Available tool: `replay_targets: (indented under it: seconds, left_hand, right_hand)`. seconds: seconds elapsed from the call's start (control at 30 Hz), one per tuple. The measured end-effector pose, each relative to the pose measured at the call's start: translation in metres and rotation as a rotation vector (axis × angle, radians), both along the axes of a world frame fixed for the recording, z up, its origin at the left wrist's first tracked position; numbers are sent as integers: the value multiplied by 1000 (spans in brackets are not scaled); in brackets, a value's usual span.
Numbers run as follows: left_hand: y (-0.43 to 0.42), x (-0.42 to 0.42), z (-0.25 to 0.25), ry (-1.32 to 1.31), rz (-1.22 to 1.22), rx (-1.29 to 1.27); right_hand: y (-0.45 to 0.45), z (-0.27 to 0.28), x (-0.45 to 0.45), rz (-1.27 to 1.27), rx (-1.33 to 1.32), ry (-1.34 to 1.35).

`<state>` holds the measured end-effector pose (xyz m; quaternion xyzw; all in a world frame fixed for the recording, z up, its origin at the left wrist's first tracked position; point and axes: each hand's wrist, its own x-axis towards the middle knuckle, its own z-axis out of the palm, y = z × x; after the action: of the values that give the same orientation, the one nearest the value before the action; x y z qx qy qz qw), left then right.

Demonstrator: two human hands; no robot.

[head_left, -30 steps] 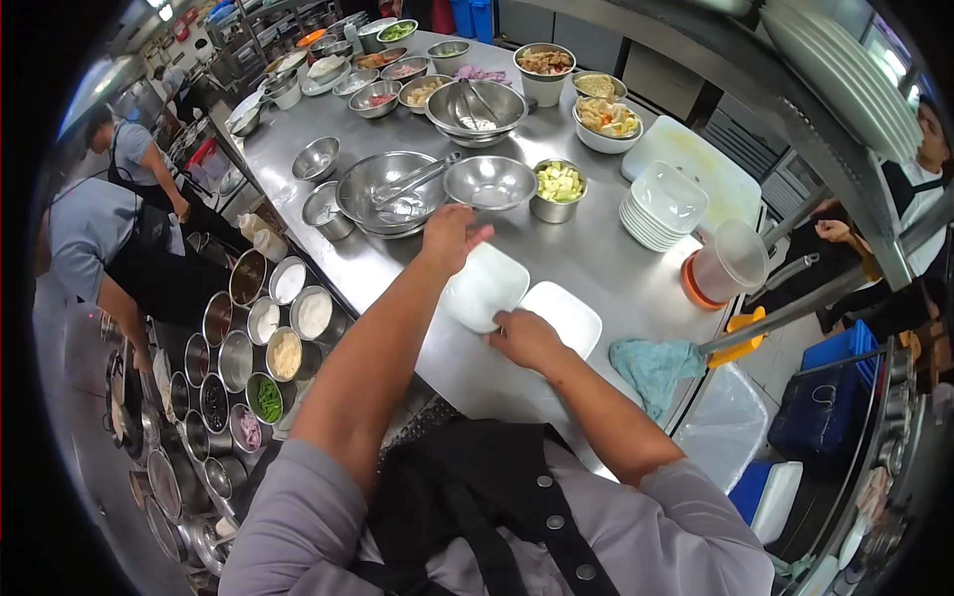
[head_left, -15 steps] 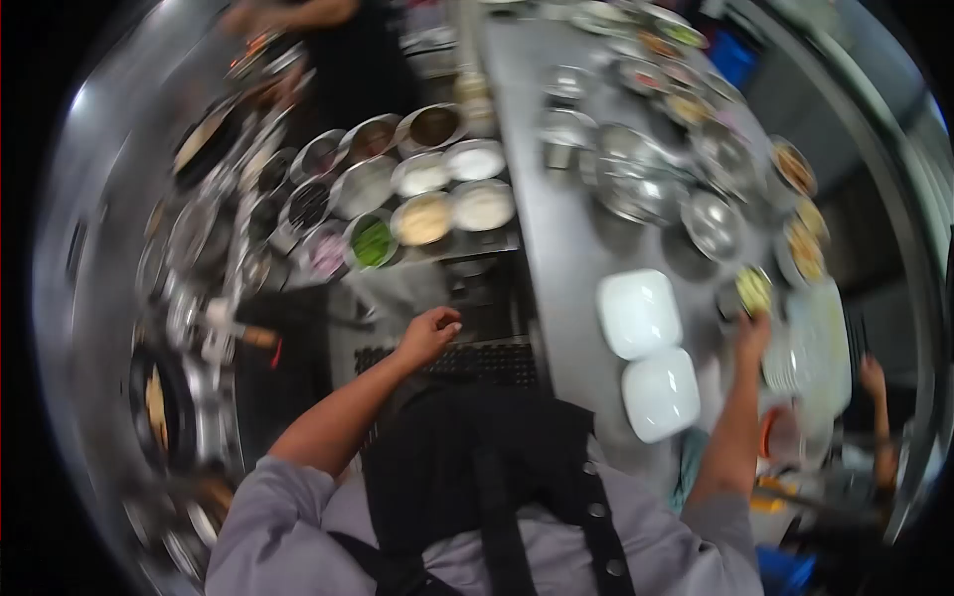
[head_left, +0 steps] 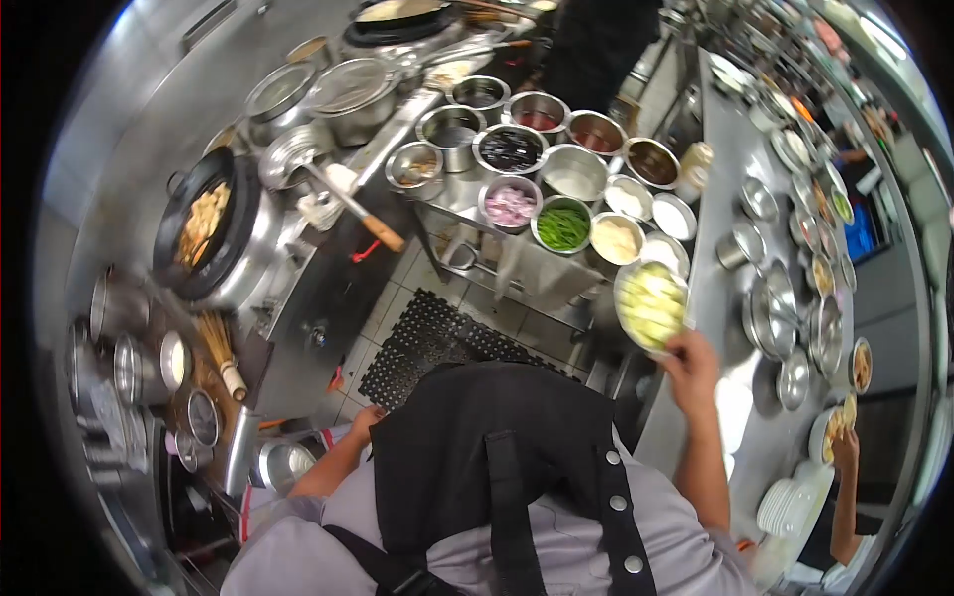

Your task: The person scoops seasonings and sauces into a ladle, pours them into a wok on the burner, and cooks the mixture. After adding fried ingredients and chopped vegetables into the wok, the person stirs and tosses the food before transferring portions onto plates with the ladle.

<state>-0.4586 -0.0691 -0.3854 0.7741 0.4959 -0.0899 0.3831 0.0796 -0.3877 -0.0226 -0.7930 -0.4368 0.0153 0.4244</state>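
Note:
My right hand point(head_left: 693, 360) grips the rim of a metal bowl point(head_left: 624, 320) filled with pale green cut vegetable pieces point(head_left: 653, 298). It is held up over the gap between the two counters, beside the pots of ingredients. Closest to the bowl are a pot of pale yellow minced food point(head_left: 617, 239) and a pot of white content point(head_left: 664, 252). Low at my left side, my left hand point(head_left: 370, 417) is near the apron point(head_left: 477, 427); its fingers are mostly hidden, so their state is unclear.
A wok point(head_left: 204, 223) with brown food stands on the left stove. A wooden-handled ladle point(head_left: 353, 204) juts over its edge. Green vegetables point(head_left: 563, 227) and pink pieces point(head_left: 510, 205) fill nearby pots. At right, another person's hand point(head_left: 846, 449) touches a food bowl. A black mat point(head_left: 447, 333) covers the floor.
My view has turned left toward the stove. My right hand has carried the bowl of pale green pieces from the right counter toward the ingredient pots. My left hand has dropped to my side.

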Motion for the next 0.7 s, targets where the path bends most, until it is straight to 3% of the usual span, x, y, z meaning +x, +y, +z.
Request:
replay_targets:
  seconds: [0.03, 0.07, 0.1, 0.13, 0.2, 0.23, 0.3, 0.4, 0.5, 0.57, 0.6, 0.63, 0.67, 0.7]
  left_hand:
    - [-3, -7, 0, -83, 119, -158]
    - [-7, -11, 2, -169, 234, -315]
    - [-8, -11, 22, -434, 853, -913]
    - [-11, -18, 44, -449, 872, -909]
    - [-10, -33, 79, -547, 347, -435]
    - [-6, -42, 86, -555, 375, -422]
    - [-2, -77, 95, -323, 525, -151]
    - [-1, -178, 38, -174, 560, 97]
    - [-17, -218, 90, 31, 776, 50]
    - [-26, -249, 85, 125, 869, -20]
    - [-41, -283, 56, 243, 571, 142]
    - [-54, -304, 37, 355, 264, 295]
    - [-63, -311, 31, 358, 277, 290]
    - [-70, -317, 29, 221, 252, 352]
  right_hand:
    - [61, -9, -9, 94, 24, -26]
    - [113, -25, -19, 117, -98, 169]
    - [165, -47, -26, 191, -103, 110]
    - [214, -84, -29, 238, -69, 195]
    - [291, -99, -52, 212, -17, 113]
    - [317, -121, -54, 152, -38, 56]
    - [363, -135, -61, 83, -44, -30]
    - [404, -165, -58, 40, -19, -45]
    - [427, -167, -57, -57, 22, -154]
    - [440, -160, -55, -115, 21, -132]
    - [446, -170, -45, -130, 50, -126]
    - [451, -165, -49, -138, 51, 80]
    - [454, -159, -53, -146, 46, 287]
    - [456, -158, -55, -136, 7, 252]
